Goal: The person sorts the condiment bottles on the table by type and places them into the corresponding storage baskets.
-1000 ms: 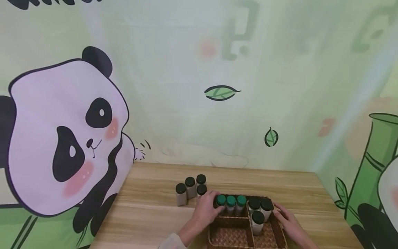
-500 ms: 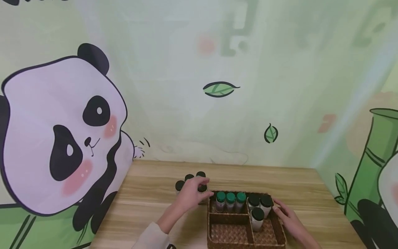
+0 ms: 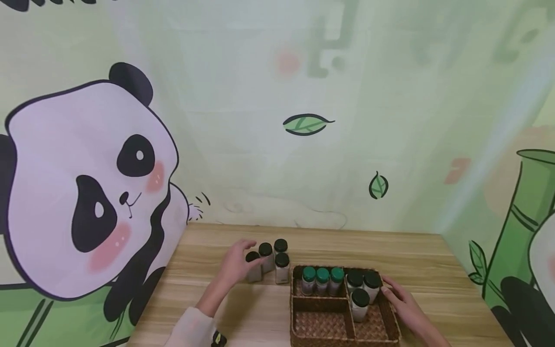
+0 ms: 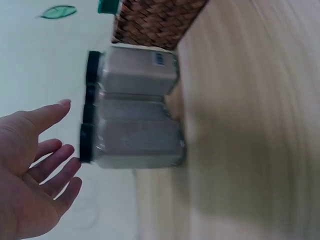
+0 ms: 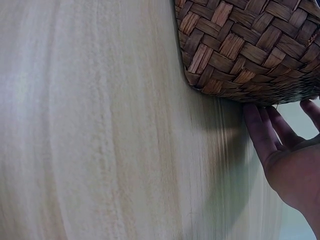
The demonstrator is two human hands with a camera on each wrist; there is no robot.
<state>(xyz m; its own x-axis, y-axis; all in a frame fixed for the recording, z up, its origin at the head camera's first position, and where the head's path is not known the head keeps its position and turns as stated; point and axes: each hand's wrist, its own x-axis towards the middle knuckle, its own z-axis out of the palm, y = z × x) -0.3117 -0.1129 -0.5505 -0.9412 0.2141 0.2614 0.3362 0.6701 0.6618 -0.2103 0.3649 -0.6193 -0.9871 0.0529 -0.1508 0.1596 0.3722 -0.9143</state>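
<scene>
My left hand point(image 3: 236, 262) is beside the leftmost black-lidded jar point(image 3: 254, 273), thumb and fingers spread around the lid's height. In the left wrist view the hand point(image 4: 37, 175) is apart from the jars, its fingers loosely bent and holding nothing. Several clear jars with black lids, filled with something pale, stand in a group left of the woven basket point(image 3: 323, 301). The fingers of my right hand point(image 3: 405, 306) rest against the basket's right side; the right wrist view shows its fingertips point(image 5: 254, 117) touching the weave point(image 5: 240, 45), without curling round it.
Dividers split the basket into compartments. Three green-lidded jars point(image 3: 322, 279) stand in the back left one, three black-lidded jars point(image 3: 360, 306) in the right one. The wooden table point(image 3: 243, 313) ends at a panda-printed backdrop point(image 3: 243, 120).
My left hand has left the green-lidded jar at the basket's back left, passed over the loose jars and moved left to the leftmost one. My right hand stays at the basket's side.
</scene>
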